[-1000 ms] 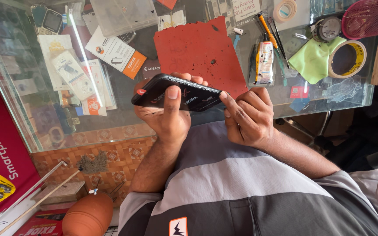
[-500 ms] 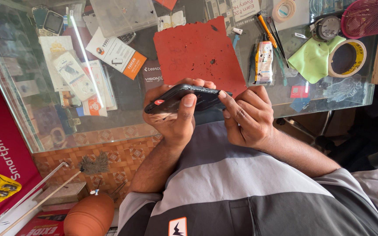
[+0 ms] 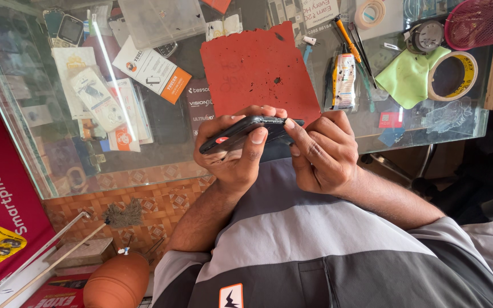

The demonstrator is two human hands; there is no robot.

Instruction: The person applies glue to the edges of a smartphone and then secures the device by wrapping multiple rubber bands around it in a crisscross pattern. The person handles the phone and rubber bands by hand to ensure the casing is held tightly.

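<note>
While my left hand (image 3: 232, 154) grips the black phone (image 3: 246, 132) edge-on, right fingertips (image 3: 300, 137) pinch its end — a slip could drop it onto the glass counter (image 3: 58, 142).

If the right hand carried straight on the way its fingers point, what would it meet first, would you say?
The right hand already touches the phone at its edge; past that, probably the left hand, though depth is unclear.

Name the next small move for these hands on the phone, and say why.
Probably slide the right hand's fingertips along the black phone's edge. The left hand grips it edge-on above the red mat, and the right fingertips already press at its end.
</note>
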